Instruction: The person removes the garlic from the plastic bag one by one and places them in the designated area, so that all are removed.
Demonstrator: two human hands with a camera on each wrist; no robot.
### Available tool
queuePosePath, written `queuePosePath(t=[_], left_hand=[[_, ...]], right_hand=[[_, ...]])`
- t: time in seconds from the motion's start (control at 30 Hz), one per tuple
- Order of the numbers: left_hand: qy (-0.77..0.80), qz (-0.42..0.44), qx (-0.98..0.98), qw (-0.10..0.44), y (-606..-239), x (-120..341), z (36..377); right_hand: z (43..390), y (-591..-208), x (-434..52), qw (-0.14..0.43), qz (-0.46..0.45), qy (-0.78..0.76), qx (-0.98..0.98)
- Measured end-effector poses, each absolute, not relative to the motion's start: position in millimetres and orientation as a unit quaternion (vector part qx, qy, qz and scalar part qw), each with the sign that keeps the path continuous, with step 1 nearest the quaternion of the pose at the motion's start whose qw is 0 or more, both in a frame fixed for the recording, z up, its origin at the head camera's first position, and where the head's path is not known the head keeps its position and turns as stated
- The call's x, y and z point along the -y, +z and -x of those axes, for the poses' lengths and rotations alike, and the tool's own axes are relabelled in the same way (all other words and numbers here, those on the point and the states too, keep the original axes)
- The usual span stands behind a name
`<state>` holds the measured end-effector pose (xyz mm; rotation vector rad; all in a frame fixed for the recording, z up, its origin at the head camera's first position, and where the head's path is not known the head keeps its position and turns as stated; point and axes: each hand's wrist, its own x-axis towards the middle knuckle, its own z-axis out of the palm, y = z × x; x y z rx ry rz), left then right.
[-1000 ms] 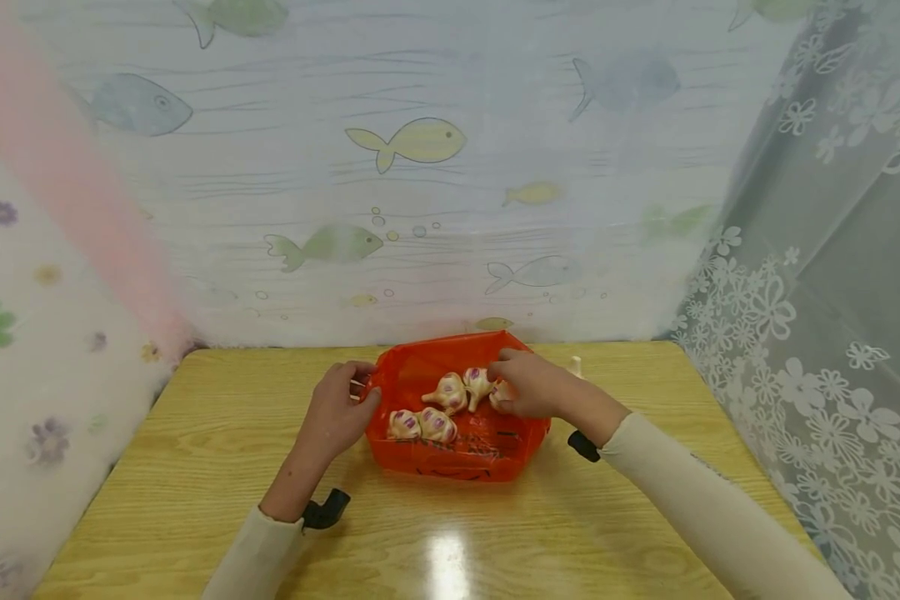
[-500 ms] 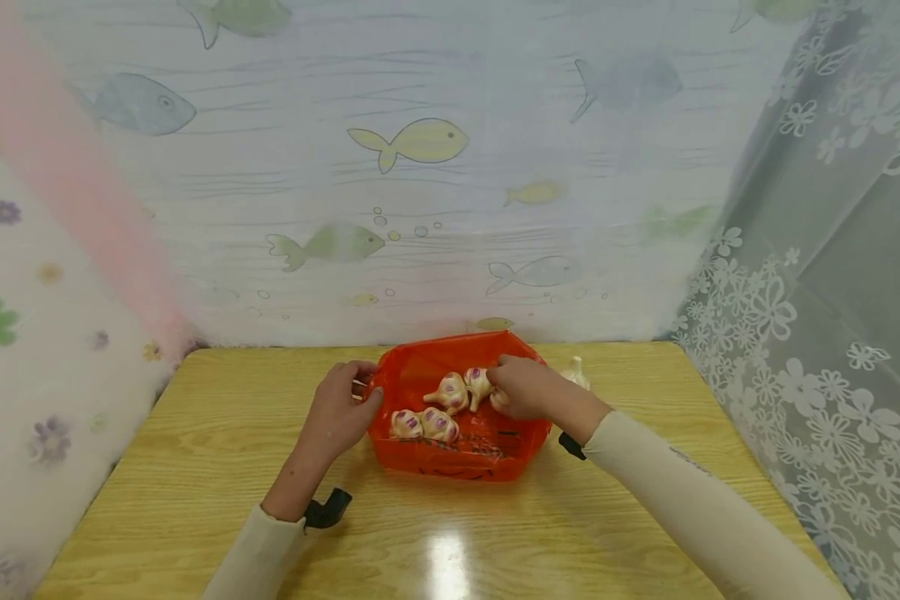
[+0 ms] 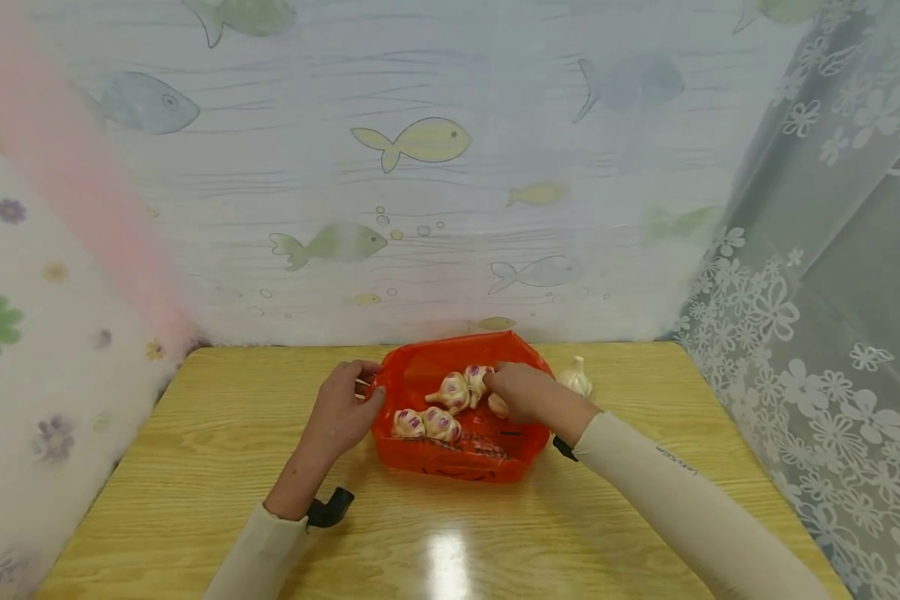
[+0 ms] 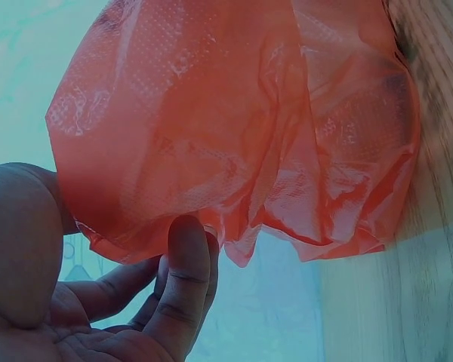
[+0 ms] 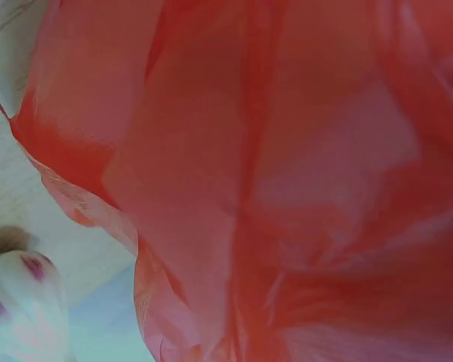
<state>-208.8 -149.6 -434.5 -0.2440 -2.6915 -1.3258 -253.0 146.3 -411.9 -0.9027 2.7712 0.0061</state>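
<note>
An orange plastic bag (image 3: 457,454) lies open on the wooden table (image 3: 195,433), and several purple-streaked garlic bulbs (image 3: 450,392) rest inside it. My left hand (image 3: 345,408) pinches the bag's left rim; in the left wrist view the thumb and fingers (image 4: 185,279) close on the bag's edge (image 4: 234,151). My right hand (image 3: 517,392) reaches into the bag from the right, fingers curled over a garlic bulb (image 3: 498,407). Orange bag film (image 5: 287,188) fills the right wrist view, and it hides the fingers.
One more garlic bulb (image 3: 575,377) sits on the table just right of the bag, and shows as a garlic bulb (image 5: 23,302) low in the right wrist view. Fish-print sheeting (image 3: 420,208) backs the table, with a lace curtain (image 3: 810,333) on the right.
My right hand has slid a little to the left and deeper into the bag, uncovering the loose bulb on the table behind it. The left hand keeps its hold on the rim.
</note>
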Motion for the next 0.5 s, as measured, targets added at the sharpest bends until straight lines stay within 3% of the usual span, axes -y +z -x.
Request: queuePosePath(t=[0.5], left_hand=[[-0.433, 0.093, 0.894, 0.067, -435.0, 150.4, 209.8]], right_hand=[[255.3, -420.1, -140.1, 0.117, 0.300, 0.021, -0.946]])
